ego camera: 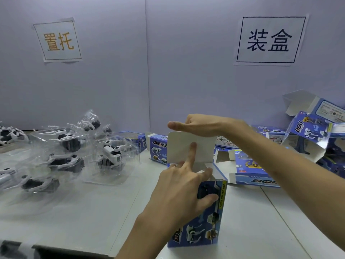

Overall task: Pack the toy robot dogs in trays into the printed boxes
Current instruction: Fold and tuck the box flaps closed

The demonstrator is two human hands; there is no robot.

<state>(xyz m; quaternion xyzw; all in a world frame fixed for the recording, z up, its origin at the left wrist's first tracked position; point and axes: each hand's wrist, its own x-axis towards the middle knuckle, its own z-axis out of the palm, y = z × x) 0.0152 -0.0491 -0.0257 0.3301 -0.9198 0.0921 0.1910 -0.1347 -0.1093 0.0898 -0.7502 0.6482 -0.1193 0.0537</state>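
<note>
Blue printed cardboard box (pixel 203 227) upright on white desk (pixel 93 212), front centre | left hand (pixel 179 187) fingers gripping its side, index on white top flap (pixel 179 146) | right hand (pixel 199 125) at flap edge, grip cannot tell | risk: hard push buckles flap, tips box

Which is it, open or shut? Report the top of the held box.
Open. The top flap of the blue box stands upright, white inside showing. The left hand grips the box; the right hand is at the flap's top edge.
</note>
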